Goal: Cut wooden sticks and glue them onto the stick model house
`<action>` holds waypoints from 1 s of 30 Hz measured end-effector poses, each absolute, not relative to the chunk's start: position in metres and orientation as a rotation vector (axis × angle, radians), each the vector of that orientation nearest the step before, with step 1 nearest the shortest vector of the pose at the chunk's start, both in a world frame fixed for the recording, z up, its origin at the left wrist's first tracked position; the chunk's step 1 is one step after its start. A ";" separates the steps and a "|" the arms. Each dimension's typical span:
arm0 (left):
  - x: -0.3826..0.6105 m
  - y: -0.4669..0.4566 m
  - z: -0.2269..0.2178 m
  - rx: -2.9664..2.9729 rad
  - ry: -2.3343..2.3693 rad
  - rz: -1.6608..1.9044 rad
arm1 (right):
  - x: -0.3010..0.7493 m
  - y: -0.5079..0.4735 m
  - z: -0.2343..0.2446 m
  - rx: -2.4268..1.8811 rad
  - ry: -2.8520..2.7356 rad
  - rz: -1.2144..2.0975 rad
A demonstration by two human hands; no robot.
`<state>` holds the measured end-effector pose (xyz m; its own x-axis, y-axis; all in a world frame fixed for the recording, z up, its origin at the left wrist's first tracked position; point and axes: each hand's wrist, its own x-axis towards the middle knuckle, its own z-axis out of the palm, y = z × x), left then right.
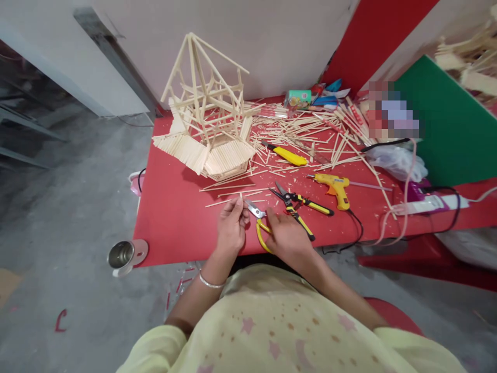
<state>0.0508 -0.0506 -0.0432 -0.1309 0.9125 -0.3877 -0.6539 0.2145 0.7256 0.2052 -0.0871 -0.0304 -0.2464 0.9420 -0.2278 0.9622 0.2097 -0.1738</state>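
Note:
My left hand (pixel 232 226) pinches a thin wooden stick (pixel 241 198) near the front edge of the red table (pixel 174 217), its fingers closed round it. My right hand (pixel 286 237) grips yellow-handled scissors (pixel 259 220), whose blades point left toward the stick's tip. Both hands are close together, just in front of my body.
A stick-built house model (pixel 207 124) stands at the table's back left. Loose sticks (pixel 310 134) cover the back. Yellow-and-black snips (pixel 297 204), a yellow glue gun (pixel 336 187), a yellow cutter (pixel 287 154), a power strip (pixel 430 203) and cables lie to the right. A metal cup (pixel 121 254) hangs at the table's left corner.

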 end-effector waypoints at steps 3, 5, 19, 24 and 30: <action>0.045 -0.049 -0.043 0.303 0.992 1.408 | 0.222 -0.088 -0.031 1.999 2.389 -0.564; 0.044 -0.049 -0.041 0.298 0.999 1.403 | 0.230 -0.093 -0.037 2.110 2.478 -0.623; 0.066 -0.052 -0.038 0.384 1.072 1.361 | 0.194 -0.088 -0.022 2.326 2.405 -0.537; 0.067 -0.055 -0.042 0.496 1.130 1.371 | 0.194 -0.090 -0.024 2.302 2.402 -0.597; 0.064 -0.055 -0.041 0.810 1.194 1.343 | 0.195 -0.092 -0.026 2.355 2.416 -0.714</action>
<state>0.0643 -0.0555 -0.0408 -0.1547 0.9734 -0.1690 -0.2816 0.1205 0.9519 0.1945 -0.0916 -0.0256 -0.0422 0.9970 -0.0646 0.8718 0.0051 -0.4899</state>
